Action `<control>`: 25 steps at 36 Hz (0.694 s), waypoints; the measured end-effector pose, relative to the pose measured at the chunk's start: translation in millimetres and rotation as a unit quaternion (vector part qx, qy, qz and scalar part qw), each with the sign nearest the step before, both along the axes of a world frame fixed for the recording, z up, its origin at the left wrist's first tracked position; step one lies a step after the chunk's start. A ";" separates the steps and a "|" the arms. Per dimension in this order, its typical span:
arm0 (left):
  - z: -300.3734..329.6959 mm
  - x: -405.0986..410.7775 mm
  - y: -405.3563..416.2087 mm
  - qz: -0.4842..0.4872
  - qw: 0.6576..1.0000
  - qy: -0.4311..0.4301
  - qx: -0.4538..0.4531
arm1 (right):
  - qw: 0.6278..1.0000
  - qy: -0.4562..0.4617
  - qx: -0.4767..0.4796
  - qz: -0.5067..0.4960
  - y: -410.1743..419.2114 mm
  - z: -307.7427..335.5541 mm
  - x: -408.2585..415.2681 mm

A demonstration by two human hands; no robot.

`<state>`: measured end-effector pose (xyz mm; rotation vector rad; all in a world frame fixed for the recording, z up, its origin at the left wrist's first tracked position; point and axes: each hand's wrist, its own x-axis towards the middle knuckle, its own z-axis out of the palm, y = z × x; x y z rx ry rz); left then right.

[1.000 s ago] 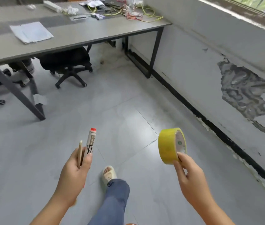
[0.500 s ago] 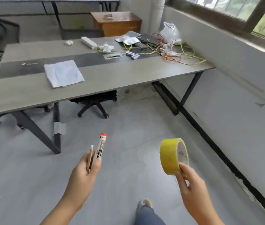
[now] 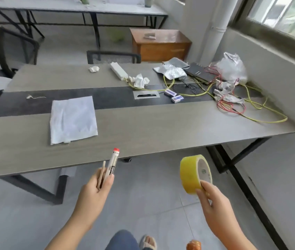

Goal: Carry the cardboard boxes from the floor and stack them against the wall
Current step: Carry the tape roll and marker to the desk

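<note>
No cardboard boxes appear in view, so we cannot tell their direction or long axis from either hand. Our left hand [image 3: 93, 193] pinches a red-capped marker [image 3: 112, 166] and a thin stick [image 3: 101, 175], both pointing up toward the desk [image 3: 161, 130]; our right hand [image 3: 213, 204] grips a yellow tape roll [image 3: 191, 175] in curled fingers [image 3: 204, 192].

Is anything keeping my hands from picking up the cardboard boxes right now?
Both are occupied: the left hand holds a red-capped white marker and a thin wooden stick, the right hand pinches a yellow roll of tape. No cardboard boxes are in view.
</note>
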<state>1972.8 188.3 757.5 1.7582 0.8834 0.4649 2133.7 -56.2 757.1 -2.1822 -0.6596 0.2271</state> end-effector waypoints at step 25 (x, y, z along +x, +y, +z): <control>-54.1 352.5 215.0 -0.043 0.987 0.148 0.045 | 0.985 0.014 -0.166 0.050 235.0 -34.3 311.3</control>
